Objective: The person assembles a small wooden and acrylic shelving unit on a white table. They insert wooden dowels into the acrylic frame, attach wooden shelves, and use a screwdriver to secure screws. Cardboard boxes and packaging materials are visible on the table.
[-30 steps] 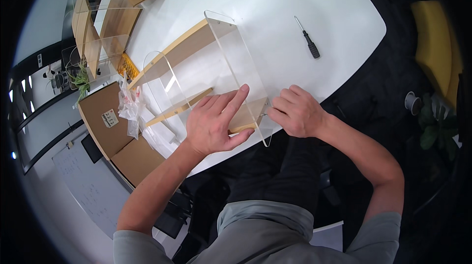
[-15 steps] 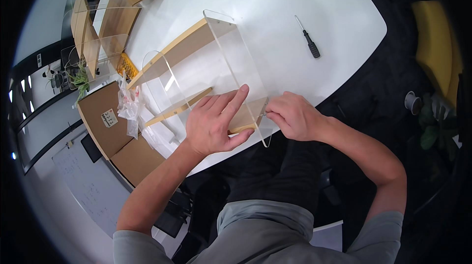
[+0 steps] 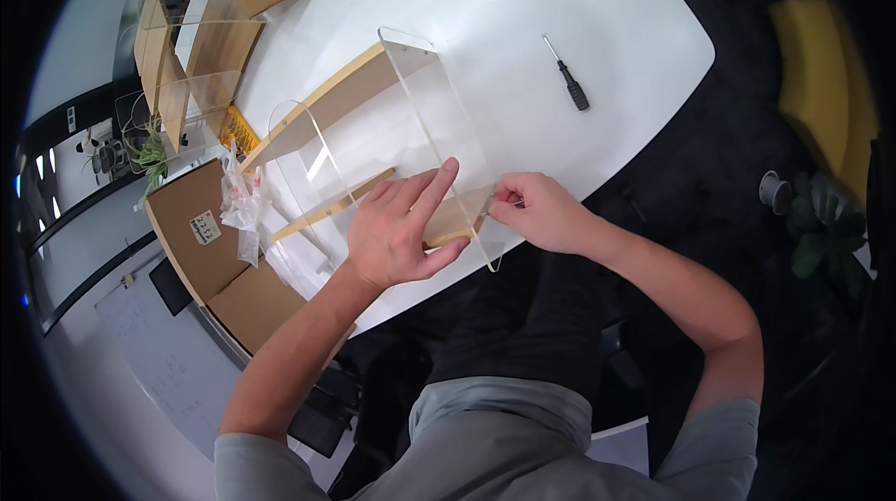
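Observation:
A small shelf unit lies on the white table: two clear acrylic side panels joined by light wooden boards. My left hand presses flat on the near wooden board, forefinger stretched out along the clear panel. My right hand sits just right of that panel's near end, thumb and fingers pinched on something small against the panel; the small thing is too tiny to make out.
A black-handled screwdriver lies on the table to the right of the shelf. A clear plastic bag and cardboard pieces sit at the left edge. More wood-and-acrylic shelves stand at the far left.
My right hand has shifted slightly left, closing in on the near end of the clear panel. My left hand stays pressed on the board.

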### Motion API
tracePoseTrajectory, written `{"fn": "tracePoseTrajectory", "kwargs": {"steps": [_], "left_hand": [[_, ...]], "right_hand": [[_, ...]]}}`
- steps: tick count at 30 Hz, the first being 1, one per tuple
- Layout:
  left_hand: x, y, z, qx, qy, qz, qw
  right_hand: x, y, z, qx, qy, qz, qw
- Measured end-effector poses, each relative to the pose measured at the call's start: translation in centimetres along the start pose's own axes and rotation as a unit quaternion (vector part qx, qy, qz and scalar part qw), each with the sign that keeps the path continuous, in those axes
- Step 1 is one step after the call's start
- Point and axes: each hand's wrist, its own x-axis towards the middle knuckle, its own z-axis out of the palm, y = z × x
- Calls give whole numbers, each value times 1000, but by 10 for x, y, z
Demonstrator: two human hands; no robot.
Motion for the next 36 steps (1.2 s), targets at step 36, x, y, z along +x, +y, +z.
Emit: {"fn": "tracePoseTrajectory", "kwargs": {"steps": [36], "left_hand": [[23,78,40,-62,32,-297,952]], "right_hand": [[-36,21,-46,-492,154,-486,706]]}}
